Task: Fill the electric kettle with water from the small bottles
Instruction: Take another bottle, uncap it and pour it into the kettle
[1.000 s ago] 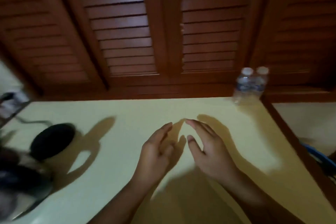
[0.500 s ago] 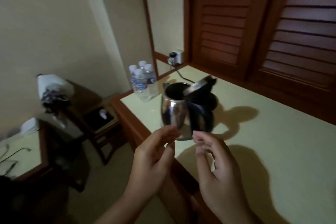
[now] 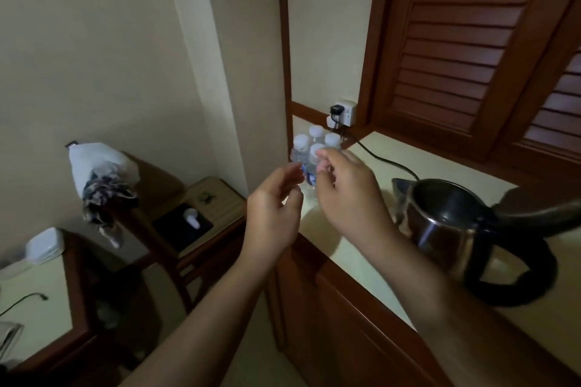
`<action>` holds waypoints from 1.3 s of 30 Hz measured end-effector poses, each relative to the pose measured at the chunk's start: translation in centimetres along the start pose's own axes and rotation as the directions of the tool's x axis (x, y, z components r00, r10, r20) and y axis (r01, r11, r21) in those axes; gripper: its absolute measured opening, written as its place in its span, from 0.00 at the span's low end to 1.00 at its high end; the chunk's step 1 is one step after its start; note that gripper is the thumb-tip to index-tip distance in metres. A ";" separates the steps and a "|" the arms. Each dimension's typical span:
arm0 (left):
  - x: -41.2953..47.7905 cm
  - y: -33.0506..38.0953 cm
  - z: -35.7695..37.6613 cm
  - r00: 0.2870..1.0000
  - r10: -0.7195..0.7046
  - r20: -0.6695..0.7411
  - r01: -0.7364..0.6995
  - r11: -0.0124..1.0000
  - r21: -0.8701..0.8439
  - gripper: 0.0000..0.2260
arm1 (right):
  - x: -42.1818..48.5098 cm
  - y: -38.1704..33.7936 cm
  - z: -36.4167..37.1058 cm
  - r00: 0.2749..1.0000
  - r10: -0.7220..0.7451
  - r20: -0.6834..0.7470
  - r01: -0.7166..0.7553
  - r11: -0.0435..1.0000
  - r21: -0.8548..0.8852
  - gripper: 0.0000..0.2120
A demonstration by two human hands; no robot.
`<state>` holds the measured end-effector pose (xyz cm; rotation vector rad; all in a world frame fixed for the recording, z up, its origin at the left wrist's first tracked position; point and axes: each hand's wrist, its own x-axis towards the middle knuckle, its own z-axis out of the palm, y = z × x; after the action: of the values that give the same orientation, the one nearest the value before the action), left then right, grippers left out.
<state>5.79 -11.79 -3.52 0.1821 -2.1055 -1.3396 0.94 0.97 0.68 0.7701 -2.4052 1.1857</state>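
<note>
- Head view: four small bottles [image 3: 309, 154] with white caps stand clustered at the bench [image 3: 371, 248] corner, just beyond both hands.
- Left hand [image 3: 273, 207]: fingers [image 3: 287, 174] loosely curled and parted, holding nothing, just short of the nearest bottle.
- Right hand [image 3: 349, 195]: fingers [image 3: 325, 155] spread at that bottle's cap; whether they touch it, I cannot tell.
- Kettle [image 3: 446, 223] stands right of the right fingers, lid up, near but apart.
- A cord [image 3: 386, 163] runs from behind the kettle to the socket [image 3: 344, 113] beyond the bottles.

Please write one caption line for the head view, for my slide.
Both hands, left and right, reach toward four small bottles beside the open kettle.
</note>
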 end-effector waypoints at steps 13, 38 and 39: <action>3.8 -6.7 -2.6 0.988 -0.018 0.151 0.038 0.991 -0.131 0.15 | 5.1 2.0 4.0 0.991 0.137 0.010 -0.112 0.848 -0.518 0.17; -7.4 3.6 2.3 0.314 0.309 0.898 0.540 0.719 -0.437 0.13 | -11.4 -7.9 -15.8 0.962 0.245 0.119 -0.206 0.939 -0.274 0.13; -7.7 4.0 2.3 0.281 0.317 0.906 0.553 0.718 -0.423 0.13 | -11.9 -8.0 -16.6 0.961 0.232 0.150 -0.182 0.941 -0.286 0.12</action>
<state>11.43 -4.79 -4.06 -1.1527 -2.1529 -2.7576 16.39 14.09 9.17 0.5701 -2.7827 0.8595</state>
